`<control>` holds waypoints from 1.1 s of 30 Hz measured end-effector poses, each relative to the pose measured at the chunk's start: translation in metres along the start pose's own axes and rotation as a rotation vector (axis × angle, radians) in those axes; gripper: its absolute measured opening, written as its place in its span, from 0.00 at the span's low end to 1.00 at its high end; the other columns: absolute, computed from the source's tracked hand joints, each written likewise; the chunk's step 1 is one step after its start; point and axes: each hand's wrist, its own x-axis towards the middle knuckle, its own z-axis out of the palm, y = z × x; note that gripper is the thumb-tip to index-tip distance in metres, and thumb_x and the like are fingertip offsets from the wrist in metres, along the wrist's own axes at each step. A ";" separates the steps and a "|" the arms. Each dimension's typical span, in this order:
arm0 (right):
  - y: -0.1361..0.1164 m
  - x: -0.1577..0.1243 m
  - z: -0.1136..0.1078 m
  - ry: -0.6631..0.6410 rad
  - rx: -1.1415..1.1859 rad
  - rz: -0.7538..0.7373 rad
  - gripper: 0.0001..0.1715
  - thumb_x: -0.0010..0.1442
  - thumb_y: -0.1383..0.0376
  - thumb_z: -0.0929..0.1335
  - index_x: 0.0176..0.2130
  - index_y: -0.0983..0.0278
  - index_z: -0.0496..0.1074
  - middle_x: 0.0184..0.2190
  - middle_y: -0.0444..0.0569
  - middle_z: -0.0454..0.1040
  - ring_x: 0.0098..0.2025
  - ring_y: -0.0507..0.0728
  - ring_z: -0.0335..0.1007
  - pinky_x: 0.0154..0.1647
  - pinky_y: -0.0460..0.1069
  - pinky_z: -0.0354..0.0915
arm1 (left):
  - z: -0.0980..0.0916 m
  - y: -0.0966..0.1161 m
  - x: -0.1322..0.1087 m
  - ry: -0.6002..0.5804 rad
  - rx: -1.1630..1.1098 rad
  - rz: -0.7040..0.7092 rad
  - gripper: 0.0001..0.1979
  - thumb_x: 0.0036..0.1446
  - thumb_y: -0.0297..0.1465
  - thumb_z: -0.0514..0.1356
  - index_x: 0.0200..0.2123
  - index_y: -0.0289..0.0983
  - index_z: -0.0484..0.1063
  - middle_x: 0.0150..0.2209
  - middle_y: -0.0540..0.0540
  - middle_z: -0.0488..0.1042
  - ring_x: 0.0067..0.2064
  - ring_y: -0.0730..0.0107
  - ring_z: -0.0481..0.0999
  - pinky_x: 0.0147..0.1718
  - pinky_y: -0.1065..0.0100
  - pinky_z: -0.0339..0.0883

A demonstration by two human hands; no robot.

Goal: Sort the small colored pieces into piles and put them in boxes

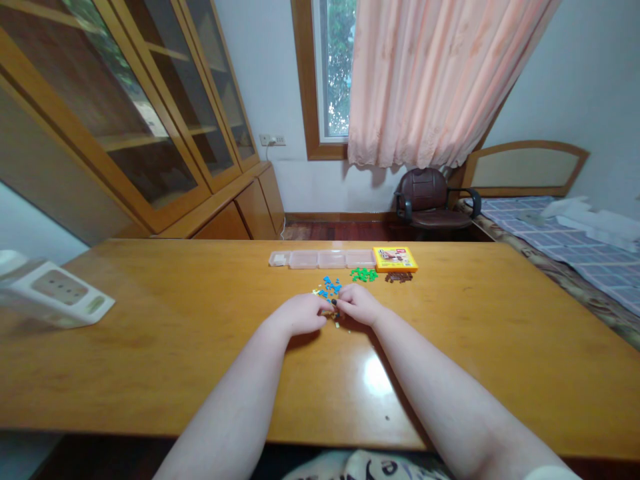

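Note:
Over the middle of the table, my left hand (303, 313) and my right hand (361, 305) nearly meet at the fingertips. A small black piece (335, 302) shows between them, seemingly pinched by my right fingers. My left fingers are closed close beside it, and whatever they hold is too small to make out. Just beyond the hands lies a loose pile of small blue pieces (329, 283), like tiny building bricks. A few pale yellow bits (337, 325) are scattered under and around the fingertips. Behind my right hand sits a pile of green pieces (364, 274), with brown pieces (399, 277) farther right.
A transparent compartment tray (332, 259) lies behind the piles, touching or close to a yellow box (395, 259). A white device (60, 293) stands at the table's left. One dark speck (387, 418) lies near the front edge. Beyond the table is a chair (430, 197).

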 end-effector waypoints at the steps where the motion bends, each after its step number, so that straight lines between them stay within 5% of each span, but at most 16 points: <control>1: 0.000 0.000 0.000 -0.004 -0.008 0.012 0.26 0.63 0.62 0.59 0.18 0.65 0.71 0.19 0.45 0.68 0.24 0.50 0.60 0.31 0.46 0.57 | 0.001 0.001 0.000 -0.004 -0.004 0.007 0.18 0.48 0.27 0.53 0.39 0.48 0.77 0.36 0.52 0.79 0.36 0.66 0.75 0.34 0.71 0.65; 11: -0.003 0.001 0.002 -0.033 -0.050 0.044 0.24 0.62 0.64 0.61 0.18 0.65 0.72 0.19 0.44 0.68 0.24 0.50 0.60 0.30 0.46 0.56 | 0.003 -0.010 0.003 0.005 -0.038 -0.033 0.18 0.49 0.28 0.53 0.38 0.47 0.79 0.38 0.52 0.80 0.37 0.67 0.76 0.36 0.71 0.66; 19: 0.004 0.002 0.005 0.108 -0.115 0.118 0.23 0.63 0.67 0.61 0.19 0.66 0.70 0.21 0.44 0.67 0.26 0.50 0.60 0.30 0.46 0.53 | 0.001 -0.013 0.002 0.025 -0.019 -0.106 0.24 0.49 0.28 0.54 0.50 0.50 0.73 0.45 0.52 0.78 0.42 0.64 0.76 0.42 0.68 0.66; 27: 0.004 0.001 0.001 0.250 -0.162 0.201 0.23 0.63 0.64 0.61 0.21 0.65 0.74 0.21 0.45 0.64 0.27 0.51 0.60 0.31 0.46 0.54 | 0.007 -0.018 0.004 -0.034 -0.062 -0.067 0.19 0.50 0.28 0.53 0.42 0.48 0.77 0.42 0.53 0.79 0.42 0.66 0.76 0.42 0.70 0.66; 33: 0.018 0.003 0.003 0.451 -0.003 0.325 0.22 0.64 0.62 0.59 0.28 0.65 0.76 0.26 0.48 0.71 0.32 0.54 0.65 0.35 0.47 0.58 | 0.004 -0.027 0.008 0.310 0.101 -0.154 0.21 0.55 0.29 0.50 0.50 0.41 0.72 0.45 0.43 0.75 0.47 0.61 0.73 0.48 0.65 0.63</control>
